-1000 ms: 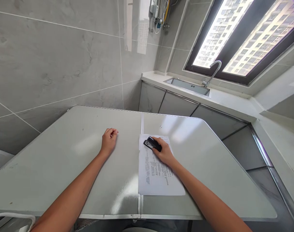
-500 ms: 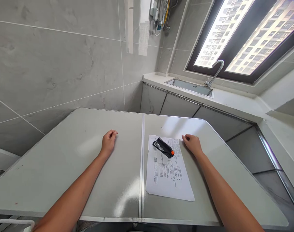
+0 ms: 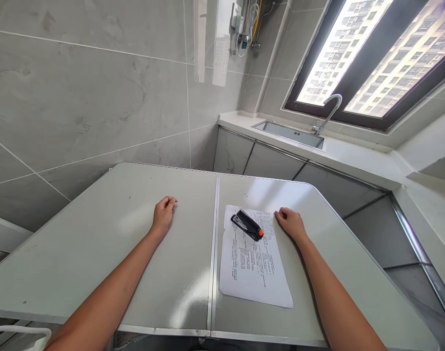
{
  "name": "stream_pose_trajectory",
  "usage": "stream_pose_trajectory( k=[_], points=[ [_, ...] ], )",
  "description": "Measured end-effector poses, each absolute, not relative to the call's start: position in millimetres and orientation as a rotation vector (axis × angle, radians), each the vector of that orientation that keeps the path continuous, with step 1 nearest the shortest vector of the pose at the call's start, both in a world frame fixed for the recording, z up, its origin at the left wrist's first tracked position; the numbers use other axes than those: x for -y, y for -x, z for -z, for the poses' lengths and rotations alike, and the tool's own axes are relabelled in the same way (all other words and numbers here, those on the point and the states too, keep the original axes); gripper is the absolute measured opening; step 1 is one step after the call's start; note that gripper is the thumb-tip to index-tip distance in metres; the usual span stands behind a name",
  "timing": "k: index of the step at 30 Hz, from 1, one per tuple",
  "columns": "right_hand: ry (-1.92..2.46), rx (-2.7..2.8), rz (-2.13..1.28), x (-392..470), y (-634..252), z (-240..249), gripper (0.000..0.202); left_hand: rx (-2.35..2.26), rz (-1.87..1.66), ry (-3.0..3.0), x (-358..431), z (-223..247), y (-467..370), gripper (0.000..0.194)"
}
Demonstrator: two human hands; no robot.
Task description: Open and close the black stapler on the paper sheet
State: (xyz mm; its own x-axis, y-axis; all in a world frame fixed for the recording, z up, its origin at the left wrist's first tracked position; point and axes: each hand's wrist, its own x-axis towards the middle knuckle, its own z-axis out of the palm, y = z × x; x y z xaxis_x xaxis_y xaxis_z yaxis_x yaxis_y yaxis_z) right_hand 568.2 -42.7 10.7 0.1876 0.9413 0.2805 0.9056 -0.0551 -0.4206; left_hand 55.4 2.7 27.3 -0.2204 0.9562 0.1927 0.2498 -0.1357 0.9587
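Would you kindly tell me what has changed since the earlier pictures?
The right hand has let go of the black stapler and moved right, beside the printed sheet. Sheet and stapler have shifted right, the sheet now clear of the table seam. The left hand stays curled on the table's left half.

Pale grey-green, glossy surface (image 3: 79,234), angled far corners, silvery metal seam strip (image 3: 213,253) down the middle. White rectangular printed paper (image 3: 253,280) lies flat, right of seam. Left hand (image 3: 163,214), bare, curled, rests left of seam; right hand (image 3: 291,223), likewise, just beside paper's right edge.
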Motion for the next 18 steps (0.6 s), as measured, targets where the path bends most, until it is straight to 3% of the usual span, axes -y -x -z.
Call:
stream_pose_trajectory(
  k=[4,10,18],
  points=[
    [1.749,1.689,-0.012,43.8,-538.4,-20.5,0.035,-1.49,-1.395,-1.38,-1.2,-28.5,-56.5,0.021],
    [1.285,2.247,-0.608,51.7,-466.7,-30.0,0.039,-1.493,-1.391,-1.369,1.0,-30.2,-57.3,0.02],
    [1.087,2.53,-0.675,66.0,-432.8,-42.2,0.047,-1.496,-1.387,-1.37,0.2,-29.0,-57.5,0.02]
  ],
)
